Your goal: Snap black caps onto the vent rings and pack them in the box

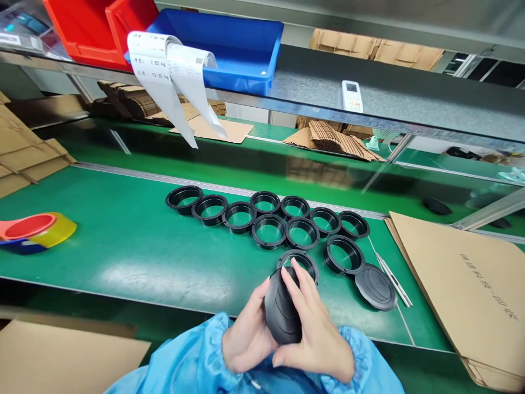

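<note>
Between my two hands is a round black cap point(283, 309) with curved ridges on its face, tilted on edge above the front of the green table. My left hand point(251, 331) grips it from the left side. Around its right side and top curl the fingers of my right hand point(314, 328). Just beyond my fingertips lies a black ring point(301, 261), partly hidden by my right hand. Several more black rings point(268, 231) stand in a loose cluster behind it. A similar ridged black cap point(375, 286) rests at the right, touching another ring point(343, 254).
A tape roll point(49, 232) lies far left on the green table point(123, 235). Flat cardboard point(463, 284) and a thin white tool point(394, 279) are at the right. Above, a shelf holds a blue bin point(246, 60), red bin point(90, 33), hanging labels point(159, 76) and a remote point(351, 97).
</note>
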